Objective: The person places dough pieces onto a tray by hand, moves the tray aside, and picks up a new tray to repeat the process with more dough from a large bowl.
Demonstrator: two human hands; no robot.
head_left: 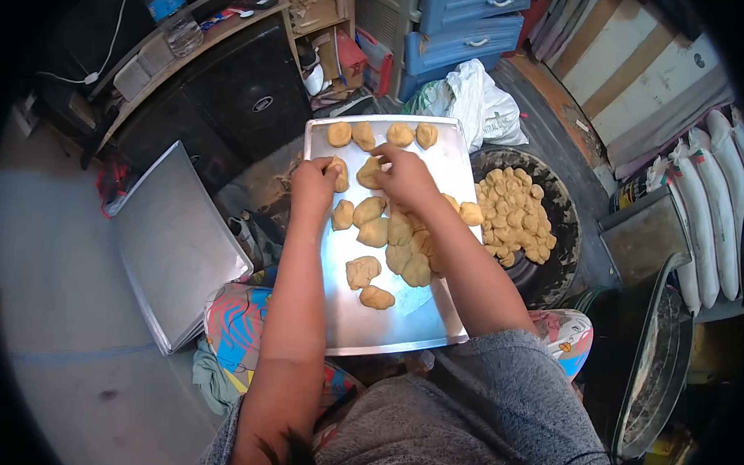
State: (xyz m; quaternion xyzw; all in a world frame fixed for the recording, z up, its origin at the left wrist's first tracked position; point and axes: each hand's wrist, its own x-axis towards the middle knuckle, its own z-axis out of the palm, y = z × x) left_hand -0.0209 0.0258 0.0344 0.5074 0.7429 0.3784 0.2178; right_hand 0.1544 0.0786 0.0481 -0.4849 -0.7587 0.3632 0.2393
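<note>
A metal tray (pixel 306 230) lies in front of me, with several tan dough pieces on it. Two pairs of round dough pieces (pixel 339 134) stand along its far edge. Near the tray's left edge, my left hand (pixel 312 185) has its fingers closed on a dough piece (pixel 338 175). To its right, my right hand (pixel 405 178) holds another dough piece (pixel 369 173) between thumb and fingers. Closer to me are a cluster of dough pieces (pixel 400 229), partly hidden by my right forearm, and two separate lumps (pixel 377 297).
Right of the tray, a round black basin (pixel 565 231) holds a heap of dough pieces (pixel 516 209). Empty metal trays (pixel 175 242) lean at the left. Beyond are white plastic bags (pixel 483 105), blue drawers (pixel 464 47) and a black speaker (pixel 246 89). White sacks (pixel 709 211) stand at right.
</note>
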